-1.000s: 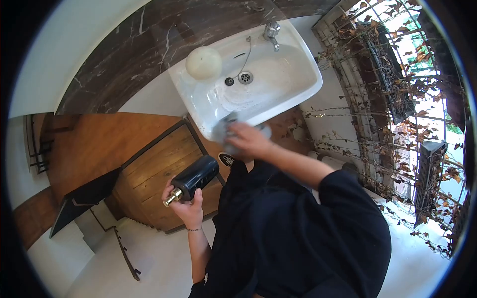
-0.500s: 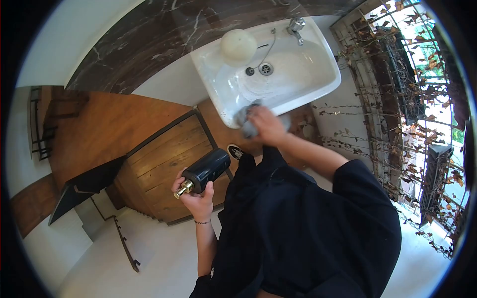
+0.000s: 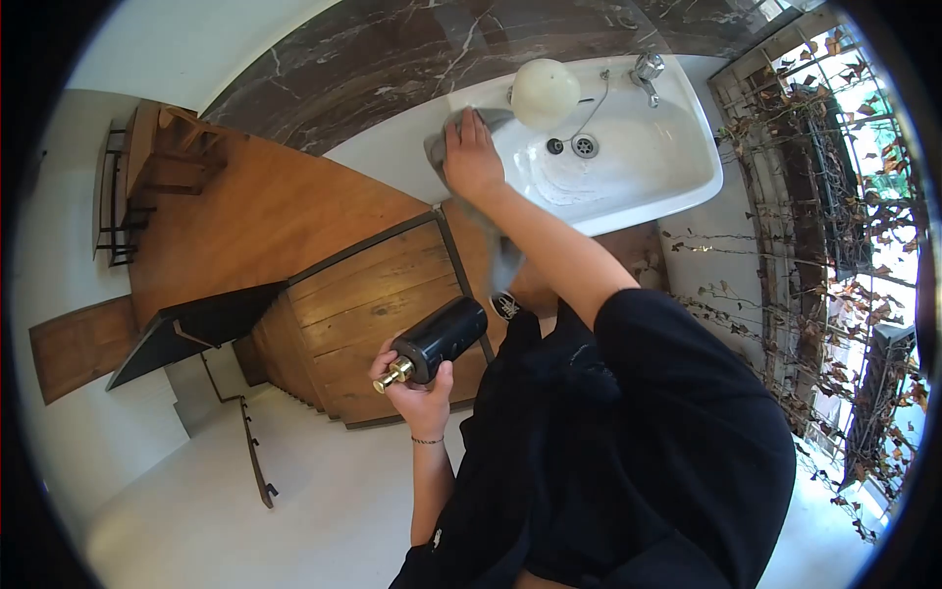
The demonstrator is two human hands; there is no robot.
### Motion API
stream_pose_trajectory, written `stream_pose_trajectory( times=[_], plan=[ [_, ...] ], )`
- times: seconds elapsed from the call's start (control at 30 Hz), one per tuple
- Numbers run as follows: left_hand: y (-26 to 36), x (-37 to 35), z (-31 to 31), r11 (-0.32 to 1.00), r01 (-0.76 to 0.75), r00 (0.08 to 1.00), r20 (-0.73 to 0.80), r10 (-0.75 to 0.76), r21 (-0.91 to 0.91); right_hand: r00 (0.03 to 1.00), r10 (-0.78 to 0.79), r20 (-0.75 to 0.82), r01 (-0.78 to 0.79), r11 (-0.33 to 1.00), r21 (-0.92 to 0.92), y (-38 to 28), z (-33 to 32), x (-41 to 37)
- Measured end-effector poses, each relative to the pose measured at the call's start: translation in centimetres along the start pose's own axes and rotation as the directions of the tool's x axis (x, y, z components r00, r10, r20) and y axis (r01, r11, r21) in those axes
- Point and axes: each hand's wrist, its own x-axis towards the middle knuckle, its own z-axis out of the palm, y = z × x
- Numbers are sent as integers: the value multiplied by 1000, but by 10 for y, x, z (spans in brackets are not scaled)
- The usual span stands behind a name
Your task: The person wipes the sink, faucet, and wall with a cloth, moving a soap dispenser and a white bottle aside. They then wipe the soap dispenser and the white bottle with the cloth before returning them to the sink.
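My left hand [image 3: 417,393] is wrapped round the neck end of a black bottle [image 3: 442,337] with a gold pump top [image 3: 394,374], held tilted over the floor. My right hand [image 3: 471,157] presses a grey cloth [image 3: 436,149] onto the left rim of the white sink [image 3: 702,182], with part of the cloth hanging down beside the basin. Near the back left corner of the sink stands a round cream-coloured object [image 3: 545,94]. The drain [image 3: 585,145] and a black plug [image 3: 554,145] on a chain show in the basin.
A chrome tap [image 3: 648,71] is at the sink's back right, below brown marble [image 3: 392,74]. Dry vines [image 3: 785,255] cover a grille on the right. A shoe [image 3: 505,305] shows beneath me. Wooden stairs, a handrail [image 3: 253,452] and a black panel [image 3: 186,329] lie left.
My right hand has moved with the cloth from the sink's front edge to its left rim. The view has shifted, while my left hand still holds the bottle.
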Motion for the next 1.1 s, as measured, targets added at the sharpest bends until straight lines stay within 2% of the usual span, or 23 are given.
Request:
stream_pose_trajectory(
  times=[0.07, 0.13, 0.2, 0.27, 0.33, 0.37, 0.43, 0.47, 0.53, 0.57, 0.63, 0.73, 0.8, 0.87, 0.93, 1.0, 1.03, 1.07, 1.1],
  plan=[
    [0, -2, -1, 1000, -14, 1000, 18, 14, 1, 1000, 25, -13, -25, 1000, -6, -4, -1, 12],
    [1, -7, -1, 1000, -16, 1000, 27, 16, -3, 996, 21, 91, -31, 994, 102, -4, -21, 4],
    [-1, -7, -1, 999, -5, 1000, 31, 6, -43, 996, -8, 92, -6, 988, 154, -5, -36, -33],
    [-6, -9, -5, 997, 26, 999, 21, -25, -67, 987, -11, 162, -20, 982, 187, -11, -62, -78],
    [-8, -7, -9, 997, 25, 1000, 8, -24, -77, 956, 65, 288, -146, 952, 269, -11, -79, -109],
    [-9, -6, -11, 996, 41, 999, -15, -43, -82, 956, 61, 286, -140, 953, 267, -9, -78, -108],
    [-11, -4, -15, 994, 56, 997, -38, -60, -89, 975, -39, 221, -5, 981, 193, -8, -76, -107],
    [-12, -1, -18, 996, 49, 998, -38, -52, -77, 975, -41, 216, -1, 981, 192, -9, -70, -98],
    [-13, 6, -23, 997, 34, 998, -43, -36, -63, 983, -85, 165, 80, 996, 35, -11, -48, -58],
    [-13, 7, -25, 999, 21, 998, -58, -23, -38, 983, -90, 161, 85, 996, 39, -9, -33, -37],
    [-12, 8, -28, 1000, 5, 997, -78, -5, -8, 995, -39, 92, 45, 997, -67, -6, -8, 2],
    [-9, 6, -30, 999, 24, 995, -93, -27, -31, 990, 28, 135, -19, 998, -66, -7, -3, 32],
    [-12, 2, -31, 998, 39, 994, -97, -43, -43, 997, 33, 73, -30, 999, -40, -7, -3, 26],
    [-10, 0, -30, 996, 51, 992, -109, -58, -67, 998, -53, 40, 52, 999, 14, -6, -10, 9],
    [-14, -3, -33, 997, 47, 996, -75, -52, -64, 976, -159, 150, 168, 985, -45, -7, -30, -21],
    [-13, -2, -32, 994, 59, 994, -90, -67, -91, 886, -268, 377, 298, 954, -22, -12, -46, -50],
    [-13, -2, -32, 991, 71, 992, -97, -82, -111, 883, -277, 378, 308, 951, -22, -23, -61, -51],
    [-16, -1, -35, 991, 66, 991, -108, -79, -115, 717, -288, 635, 378, 926, -7, -36, -81, -45],
    [-21, 0, -38, 994, 57, 992, -107, -67, -92, 485, -260, 835, 438, 899, 25, -45, -90, -40]
  ],
)
